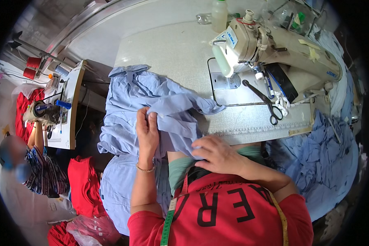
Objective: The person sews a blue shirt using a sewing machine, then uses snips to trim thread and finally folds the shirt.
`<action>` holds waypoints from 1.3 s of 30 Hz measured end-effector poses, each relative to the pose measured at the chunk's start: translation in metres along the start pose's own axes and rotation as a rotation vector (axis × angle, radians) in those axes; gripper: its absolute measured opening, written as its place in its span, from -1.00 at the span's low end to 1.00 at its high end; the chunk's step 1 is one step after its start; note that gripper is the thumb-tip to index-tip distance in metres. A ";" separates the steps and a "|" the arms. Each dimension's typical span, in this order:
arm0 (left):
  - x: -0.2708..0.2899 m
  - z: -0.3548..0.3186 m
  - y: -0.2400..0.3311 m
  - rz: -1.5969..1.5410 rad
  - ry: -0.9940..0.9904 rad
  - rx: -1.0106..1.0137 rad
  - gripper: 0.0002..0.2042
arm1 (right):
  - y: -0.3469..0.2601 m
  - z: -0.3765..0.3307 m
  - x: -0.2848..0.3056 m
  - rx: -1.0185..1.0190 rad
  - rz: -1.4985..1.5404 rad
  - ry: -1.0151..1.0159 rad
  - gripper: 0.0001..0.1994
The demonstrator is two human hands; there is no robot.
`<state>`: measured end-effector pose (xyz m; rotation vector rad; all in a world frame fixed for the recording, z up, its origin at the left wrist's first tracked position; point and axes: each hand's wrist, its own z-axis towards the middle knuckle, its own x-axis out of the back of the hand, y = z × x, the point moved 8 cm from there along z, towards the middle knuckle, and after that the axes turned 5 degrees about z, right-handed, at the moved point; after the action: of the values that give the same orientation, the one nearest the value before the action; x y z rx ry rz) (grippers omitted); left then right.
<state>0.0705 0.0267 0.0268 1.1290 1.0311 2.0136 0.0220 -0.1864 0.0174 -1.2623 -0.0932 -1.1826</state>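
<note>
A crumpled light blue garment (127,98) lies on the sewing table and hangs over its front edge toward my lap. My left hand (146,130) is closed on a fold of it, thumb on top and fingers partly under the cloth. Lower and to the right, my right hand (215,155) is at the cloth's hanging edge over my lap. Its fingers are bent against the fabric and slightly blurred, and the fingertips are partly hard to make out.
A sewing machine (291,51) with a lit lamp stands at the right; black scissors (264,100) lie before it. A ruler strip (258,129) runs along the table's front edge. Blue cloth heaps (315,164) flank me. A co-worker (45,172) sits at another machine, far left.
</note>
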 end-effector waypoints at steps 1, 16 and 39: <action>0.001 0.008 0.006 -0.019 0.022 -0.023 -0.80 | -0.007 0.005 -0.007 0.054 -0.053 -0.052 -0.50; 0.052 0.132 0.248 0.179 0.109 -0.778 -0.84 | 0.041 0.301 0.122 -0.061 -0.538 0.670 -0.34; -0.008 0.049 0.103 0.374 -0.435 -0.242 -0.87 | 0.075 0.050 0.052 -0.365 0.214 0.340 -0.57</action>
<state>0.1039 -0.0164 0.1271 1.6166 0.3664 1.9649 0.1258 -0.1926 0.0183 -1.3261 0.5173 -1.2427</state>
